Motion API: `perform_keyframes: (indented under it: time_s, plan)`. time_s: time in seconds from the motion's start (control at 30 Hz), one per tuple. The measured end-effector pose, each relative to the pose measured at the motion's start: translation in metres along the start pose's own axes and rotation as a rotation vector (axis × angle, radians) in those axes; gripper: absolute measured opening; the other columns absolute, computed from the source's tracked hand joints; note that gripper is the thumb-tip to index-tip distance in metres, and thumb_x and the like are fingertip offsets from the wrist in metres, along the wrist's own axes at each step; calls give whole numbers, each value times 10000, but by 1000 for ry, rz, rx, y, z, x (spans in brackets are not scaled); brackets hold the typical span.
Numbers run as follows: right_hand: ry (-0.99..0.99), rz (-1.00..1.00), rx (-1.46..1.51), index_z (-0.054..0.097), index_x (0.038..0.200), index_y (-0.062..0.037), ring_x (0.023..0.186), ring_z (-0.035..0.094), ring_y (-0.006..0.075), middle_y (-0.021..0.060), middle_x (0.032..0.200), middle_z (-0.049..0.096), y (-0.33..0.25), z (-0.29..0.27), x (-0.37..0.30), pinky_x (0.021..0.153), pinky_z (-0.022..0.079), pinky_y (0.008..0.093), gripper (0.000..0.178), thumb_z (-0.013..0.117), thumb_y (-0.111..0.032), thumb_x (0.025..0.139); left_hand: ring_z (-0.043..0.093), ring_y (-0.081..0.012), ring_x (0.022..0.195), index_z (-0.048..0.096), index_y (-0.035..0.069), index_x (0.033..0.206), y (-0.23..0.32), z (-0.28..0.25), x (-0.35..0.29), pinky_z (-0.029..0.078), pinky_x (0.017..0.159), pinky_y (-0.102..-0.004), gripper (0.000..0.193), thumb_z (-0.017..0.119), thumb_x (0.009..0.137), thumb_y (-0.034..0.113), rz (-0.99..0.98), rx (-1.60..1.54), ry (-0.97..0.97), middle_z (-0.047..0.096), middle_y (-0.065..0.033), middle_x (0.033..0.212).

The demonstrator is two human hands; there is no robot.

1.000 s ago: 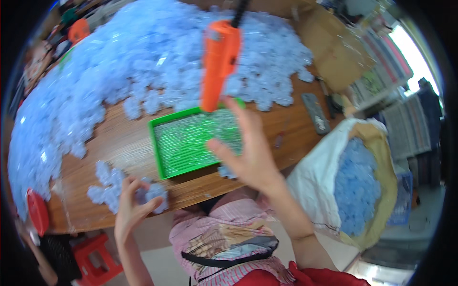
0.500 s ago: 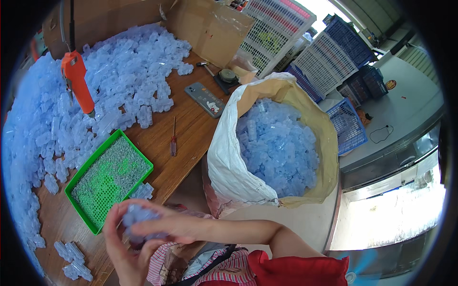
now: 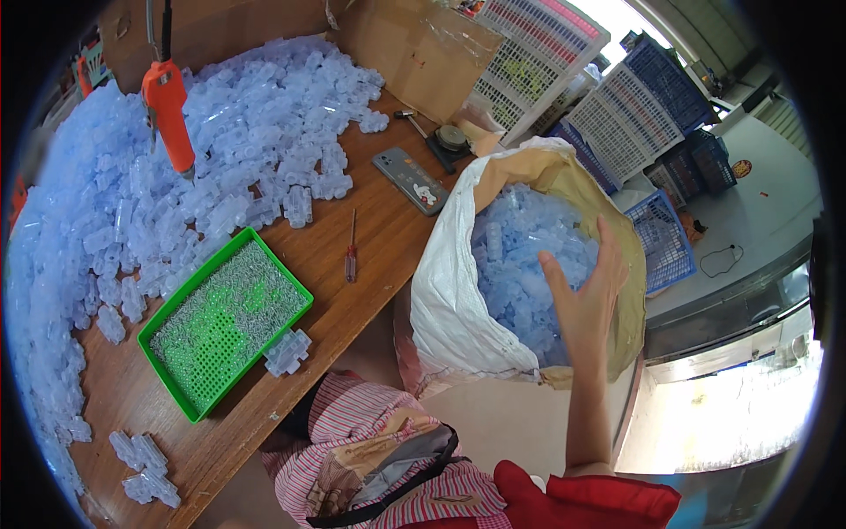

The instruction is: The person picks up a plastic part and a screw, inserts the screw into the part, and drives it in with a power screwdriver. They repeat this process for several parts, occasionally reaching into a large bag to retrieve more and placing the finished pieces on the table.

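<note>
My right hand [image 3: 592, 295] reaches over the right side of a big white woven sack [image 3: 445, 304], fingers spread, thumb apart, holding nothing. Below it in the sack lies a heap of clear bluish plastic pieces [image 3: 520, 273]. My left hand is out of view. On the wooden table [image 3: 308, 256] a green perforated tray [image 3: 192, 401] holds many small metallic screw-like pieces [image 3: 256, 273]. A small bluish plastic block [image 3: 287, 351] lies against the tray's right corner, and several more [image 3: 143, 465] lie near the table's front left.
A large pile of bluish plastic pieces [image 3: 229, 132] covers the table's far left. An orange electric screwdriver [image 3: 169, 115] hangs above it. A red-handled screwdriver [image 3: 351, 260], a phone [image 3: 411, 180] and a round dark device [image 3: 451, 137] lie rightward. Plastic crates [image 3: 626, 110] stand behind the sack.
My right hand has swung from beside the tray to over the sack and opened. The bluish plastic pieces both hands held have left them. My left hand has dropped out of view.
</note>
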State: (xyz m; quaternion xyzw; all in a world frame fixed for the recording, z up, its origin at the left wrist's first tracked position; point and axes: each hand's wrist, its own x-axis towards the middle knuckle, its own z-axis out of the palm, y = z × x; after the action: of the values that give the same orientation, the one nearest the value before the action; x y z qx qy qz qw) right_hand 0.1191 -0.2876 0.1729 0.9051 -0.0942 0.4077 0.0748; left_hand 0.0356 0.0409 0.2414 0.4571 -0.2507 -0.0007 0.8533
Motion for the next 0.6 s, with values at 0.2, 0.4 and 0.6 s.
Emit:
perform_keyframes:
  time_s: [0.2, 0.4, 0.6]
  plan:
    - [-850, 121, 1247, 502, 1181, -19, 964, 548, 296, 143, 1111, 530, -111, -14, -49, 838, 445, 366, 455, 693, -162, 793, 537, -113, 848, 695, 304, 989, 4, 5, -44, 393, 734, -278, 162, 563, 896, 322, 213, -5, 275, 596, 85, 891]
    - [-863, -146, 929, 269, 1327, 33, 1179, 320, 414, 255, 1284, 320, -164, 39, -108, 996, 285, 486, 866, 761, -340, 719, 529, -149, 753, 638, 216, 1044, -21, -15, -79, 381, 667, -284, 161, 528, 926, 219, 547, 329, 372, 542, 26, 877]
    - [-874, -154, 862, 225, 1342, 4, 1205, 275, 362, 227, 1295, 314, -201, 49, -130, 989, 179, 517, 1015, 775, -488, 647, 539, -170, 777, 367, -8, 1267, -51, -61, -108, 432, 691, -295, 489, 549, 852, 174, 118, 690, 712, 535, -74, 869]
